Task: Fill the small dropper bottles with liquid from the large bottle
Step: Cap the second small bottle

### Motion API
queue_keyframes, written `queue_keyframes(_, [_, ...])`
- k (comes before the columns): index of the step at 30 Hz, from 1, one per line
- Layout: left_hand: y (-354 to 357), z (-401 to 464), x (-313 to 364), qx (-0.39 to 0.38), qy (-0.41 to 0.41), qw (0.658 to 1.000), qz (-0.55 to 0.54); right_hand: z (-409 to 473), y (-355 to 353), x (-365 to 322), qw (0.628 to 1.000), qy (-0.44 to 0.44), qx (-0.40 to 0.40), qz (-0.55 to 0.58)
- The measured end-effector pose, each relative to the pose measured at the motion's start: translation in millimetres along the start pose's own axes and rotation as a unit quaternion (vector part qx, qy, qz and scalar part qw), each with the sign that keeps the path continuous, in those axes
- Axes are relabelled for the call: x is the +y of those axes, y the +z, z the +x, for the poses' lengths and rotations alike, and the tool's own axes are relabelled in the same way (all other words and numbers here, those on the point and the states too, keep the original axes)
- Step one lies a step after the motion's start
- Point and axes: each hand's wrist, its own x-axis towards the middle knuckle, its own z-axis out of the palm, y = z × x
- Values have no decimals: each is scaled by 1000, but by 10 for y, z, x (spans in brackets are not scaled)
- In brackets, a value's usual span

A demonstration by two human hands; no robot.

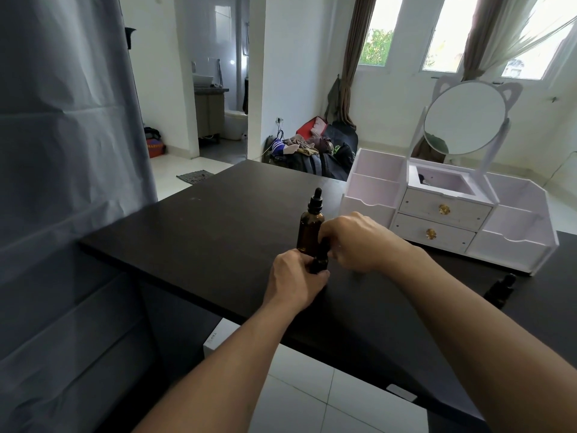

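A large amber bottle (309, 228) with a black dropper cap stands upright on the dark table (218, 226). Just in front of it is a small dark dropper bottle (320, 264). My left hand (295, 281) grips the small bottle's body from the left. My right hand (359, 242) pinches the small bottle's black top from the right. Most of the small bottle is hidden by my fingers. A second small dark dropper bottle (499, 290) lies on the table to the right, apart from both hands.
A white organiser (443, 220) with two drawers, open compartments and a round cat-ear mirror (463, 118) stands at the table's back right. A grey curtain (62, 182) hangs at the left. The table's front edge runs diagonally below my forearms.
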Motion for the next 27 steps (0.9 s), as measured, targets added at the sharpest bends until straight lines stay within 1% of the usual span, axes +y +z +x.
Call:
queue_keyframes(4, [-2, -8, -15, -7, 1, 1000, 0, -4, 32, -3, 1000, 16, 23, -6])
queue_keyframes(7, [1, -1, -16, -7, 0, 1000, 0, -14, 47, 0, 1000, 3, 16, 25])
queue_keyframes(11, [-10, -6, -24, -18, 0, 1000, -4, -9, 88, -1, 999, 26, 27, 30])
queue_keyframes(15, [-27, -26, -7, -18, 1, 1000, -15, -20, 121, 13, 998, 20, 14, 56])
queue_keyframes(20, [-34, -34, -8, -18, -4, 1000, -23, -33, 138, 10, 998, 41, 35, 21])
queue_keyframes(24, [-17, -17, -15, -19, -11, 1000, -21, -39, 154, 14, 996, 39, 28, 74])
queue_keyframes(27, [-3, -10, -29, -22, -8, 1000, -21, -44, 179, 9, 994, 45, 49, 90])
